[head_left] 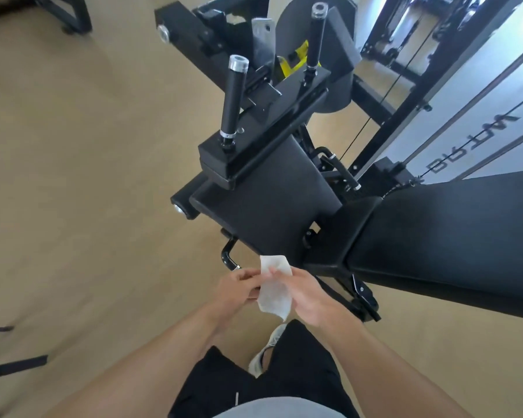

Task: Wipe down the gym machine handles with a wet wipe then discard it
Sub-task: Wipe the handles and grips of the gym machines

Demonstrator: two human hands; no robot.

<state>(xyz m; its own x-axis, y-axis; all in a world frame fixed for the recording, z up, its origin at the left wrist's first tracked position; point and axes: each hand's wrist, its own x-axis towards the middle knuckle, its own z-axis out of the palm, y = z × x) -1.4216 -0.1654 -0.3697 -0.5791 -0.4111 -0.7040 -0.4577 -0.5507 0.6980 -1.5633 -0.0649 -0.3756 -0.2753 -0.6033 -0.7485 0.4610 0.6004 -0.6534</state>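
This is a gym. A black steel exercise machine [272, 188] fills the middle of the view, with two upright handles [233, 98] capped in chrome, a padded black bench [453, 257] at the right and a round weight plate [338, 52] behind. A thin cable [372, 116] runs along a frame [411, 95] beside a white shroud panel [480, 128] bearing lettering. More black equipment [70, 13] stands at the top left edge of the tan floor [88, 191].

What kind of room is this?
Most likely a gym. There is a black padded bench, a machine with two upright handles, and a steel cable running beside its frame.
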